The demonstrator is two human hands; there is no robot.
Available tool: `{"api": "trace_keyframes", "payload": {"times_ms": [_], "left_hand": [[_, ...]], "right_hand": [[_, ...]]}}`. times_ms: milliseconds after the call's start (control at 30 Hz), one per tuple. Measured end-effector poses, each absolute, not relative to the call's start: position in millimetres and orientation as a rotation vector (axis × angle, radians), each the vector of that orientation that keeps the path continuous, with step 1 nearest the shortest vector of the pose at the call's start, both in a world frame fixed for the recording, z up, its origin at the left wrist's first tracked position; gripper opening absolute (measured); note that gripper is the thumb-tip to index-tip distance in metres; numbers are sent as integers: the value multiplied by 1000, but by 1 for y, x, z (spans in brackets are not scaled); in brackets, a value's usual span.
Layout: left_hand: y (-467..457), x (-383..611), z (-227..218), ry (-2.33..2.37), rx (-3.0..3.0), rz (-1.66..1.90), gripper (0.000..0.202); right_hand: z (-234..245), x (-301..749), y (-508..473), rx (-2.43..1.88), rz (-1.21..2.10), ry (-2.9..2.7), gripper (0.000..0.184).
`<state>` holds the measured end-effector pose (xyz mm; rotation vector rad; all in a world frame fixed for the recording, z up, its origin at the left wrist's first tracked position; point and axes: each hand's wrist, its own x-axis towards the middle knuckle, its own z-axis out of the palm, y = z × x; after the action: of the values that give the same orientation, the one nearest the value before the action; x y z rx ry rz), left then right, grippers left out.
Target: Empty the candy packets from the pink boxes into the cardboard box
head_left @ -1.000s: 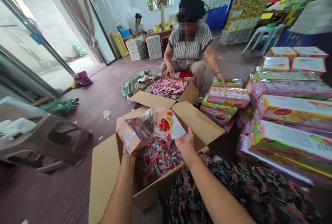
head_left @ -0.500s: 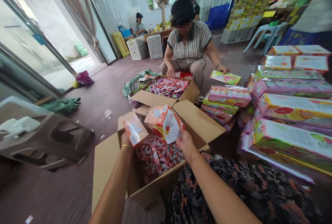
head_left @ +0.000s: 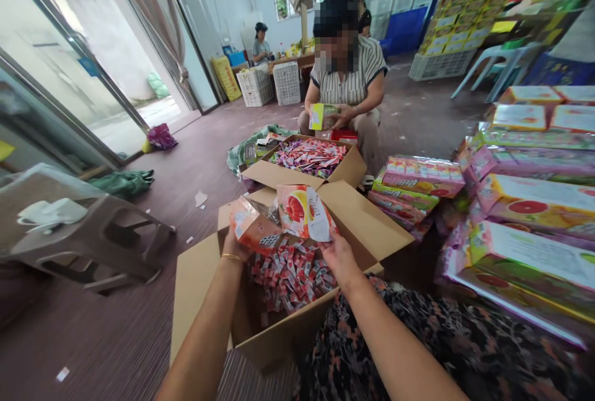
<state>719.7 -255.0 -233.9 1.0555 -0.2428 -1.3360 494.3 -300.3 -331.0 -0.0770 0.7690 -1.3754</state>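
Note:
In the head view my left hand is closed on an orange-red printed carton, tilted over an open cardboard box. My right hand pinches the white end of a second printed carton part showing a cut grapefruit. Whether the two parts are joined, I cannot tell; shiny clear film shows between them. Below both hands, many small red sachets lie loose inside the cardboard box. My fingers' far sides are hidden behind the cartons.
A co-worker sits opposite, holding a yellow-green carton above a second box of sachets. Stacked printed cartons stand on the right. A brown plastic stool is at left.
Both cartons have turned in my hands: the left one shows its orange-red side, the right one its grapefruit picture. The co-worker has brought a carton from the side to the lap.

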Motion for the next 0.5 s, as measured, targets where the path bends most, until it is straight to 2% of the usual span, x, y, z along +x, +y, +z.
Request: {"api": "trace_keyframes", "payload": {"times_ms": [133,300,500], "left_hand": [[-235,719,-231,-81,1033,-1312,64],[-202,719,-243,-91,897,-1413,76],[-187,707,-238,-201,774,-1487,69]], "right_hand": [[-319,494,-296,-80,-1383,701,8],[-308,491,-291,-55,-1308,626,12],[-317,495,-293,-187,-1234,696,28]]}}
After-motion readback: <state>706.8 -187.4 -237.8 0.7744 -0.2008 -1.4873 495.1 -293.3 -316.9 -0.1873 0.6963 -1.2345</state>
